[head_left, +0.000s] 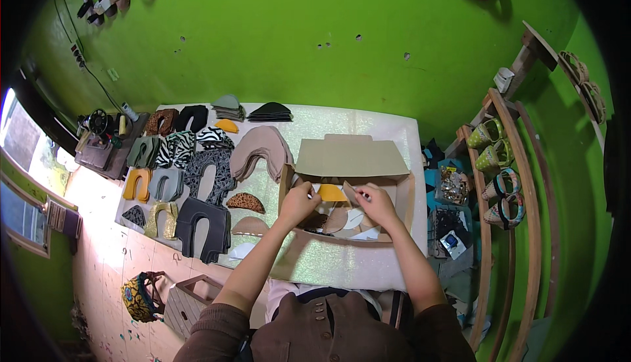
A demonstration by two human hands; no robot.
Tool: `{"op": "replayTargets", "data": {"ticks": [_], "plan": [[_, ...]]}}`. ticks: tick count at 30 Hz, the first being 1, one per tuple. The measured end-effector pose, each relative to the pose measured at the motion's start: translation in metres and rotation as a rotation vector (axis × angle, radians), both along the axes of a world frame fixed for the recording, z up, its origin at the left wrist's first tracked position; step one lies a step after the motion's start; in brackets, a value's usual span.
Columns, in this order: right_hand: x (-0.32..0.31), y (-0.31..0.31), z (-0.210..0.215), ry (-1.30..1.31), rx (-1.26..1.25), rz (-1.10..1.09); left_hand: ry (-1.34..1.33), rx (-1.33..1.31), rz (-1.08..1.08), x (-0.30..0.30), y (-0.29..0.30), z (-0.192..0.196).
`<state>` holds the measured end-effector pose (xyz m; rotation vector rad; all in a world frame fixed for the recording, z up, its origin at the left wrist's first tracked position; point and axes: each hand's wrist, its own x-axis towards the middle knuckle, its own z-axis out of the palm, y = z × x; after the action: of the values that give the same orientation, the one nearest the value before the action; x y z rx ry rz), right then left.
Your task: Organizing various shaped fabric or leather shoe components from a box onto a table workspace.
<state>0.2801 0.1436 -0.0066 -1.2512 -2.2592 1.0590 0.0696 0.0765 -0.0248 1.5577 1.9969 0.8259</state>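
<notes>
My left hand (300, 203) is closed over the open cardboard box (406, 194), its fingertips at the edge of a yellow half-moon piece (332, 193). Pinched in my right hand (375, 205) is a tan cut piece (351, 193), tilted up beside the yellow one. Below both hands, the box contains loose cut pieces: a tan half-moon (336, 220), dark patterned ones and white ones (355, 218). Just left of the box, a leopard-print half-moon (246, 202) and a stack of tan half-moons (250, 226) lie on the table.
Stacks of U-shaped pieces cover the table's left half, among them black (202, 227), yellow (137, 184), grey and zebra-print (176, 148). A sewing machine (98, 125) stands at far left. To the right are a wooden shoe rack (499, 165) and crates (453, 188) of scraps.
</notes>
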Motion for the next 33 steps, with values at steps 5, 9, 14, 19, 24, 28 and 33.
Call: {"op": "replayTargets", "data": {"ticks": [5, 9, 14, 19, 24, 28, 33], "plan": [[-0.021, -0.019, 0.007, 0.102, 0.693, -0.005, -0.367, -0.039, -0.043, 0.008, 0.004, -0.005], [-0.028, -0.024, -0.005, 0.013, 0.862, 0.085, -0.706, 0.002, -0.043, 0.006, 0.007, -0.020], [-0.024, -0.024, -0.011, -0.078, 0.879, 0.143, -1.158, -0.104, 0.014, 0.003, 0.007, -0.011], [-0.022, -0.023, -0.011, -0.064, 0.948, 0.161, -1.150, -0.154, -0.029, 0.000, 0.005, -0.013], [-0.021, -0.024, -0.012, -0.055, 0.919, 0.146, -1.280, -0.173, -0.068, 0.001, 0.003, -0.012], [-0.021, -0.025, -0.010, -0.046, 0.889, 0.133, -1.364, -0.181, -0.048, 0.004, 0.000, 0.000], [-0.021, -0.024, -0.012, -0.041, 0.926, 0.190, -1.370, -0.202, -0.073, 0.002, 0.000, -0.001]]}}
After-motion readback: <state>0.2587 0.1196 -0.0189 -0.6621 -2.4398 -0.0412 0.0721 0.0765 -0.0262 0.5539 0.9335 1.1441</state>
